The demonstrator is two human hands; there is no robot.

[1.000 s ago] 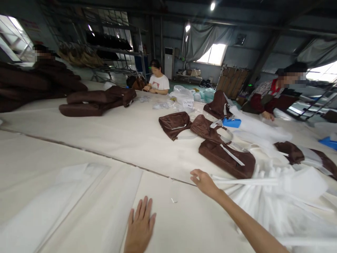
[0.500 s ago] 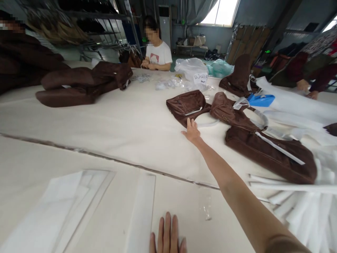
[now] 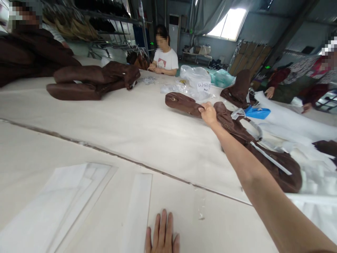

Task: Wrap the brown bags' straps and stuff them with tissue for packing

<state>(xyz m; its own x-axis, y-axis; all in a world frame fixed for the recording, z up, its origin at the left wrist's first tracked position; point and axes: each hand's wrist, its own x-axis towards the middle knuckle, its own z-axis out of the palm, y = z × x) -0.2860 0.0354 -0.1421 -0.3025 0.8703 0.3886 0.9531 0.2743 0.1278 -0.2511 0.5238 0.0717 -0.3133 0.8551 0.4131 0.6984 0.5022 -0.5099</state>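
Our right hand point(image 3: 209, 114) is closed on a soft brown fabric piece point(image 3: 183, 104), gripping it near one end, just where it meets a second brown piece point(image 3: 226, 123) right of centre. A small metal buckle point(image 3: 173, 99) sits at the far end of the held piece. Our left hand point(image 3: 163, 233) lies open at the bottom of the frame, fingers spread on the white-covered counter point(image 3: 105, 123), just beside a long white strip point(image 3: 138, 211).

The brown fabric looks light and floppy, with some padding, so it should bend and drag rather than hold its shape. The thick folded part seems the surest place to take hold, since a thin edge could slip from the fingers. The buckle is the one hard spot.

There is open counter left of both hands, up to the brown bundles point(image 3: 92, 81) at upper left. A seam point(image 3: 126, 158) crosses it, a low ridge that loose cloth could catch on. To the right, room is tighter: a larger brown piece point(image 3: 279, 172), white sheeting point(image 3: 297, 124) and a blue plastic item point(image 3: 257, 112) crowd together. A co-worker point(image 3: 164, 59) sits across the counter, upper centre.
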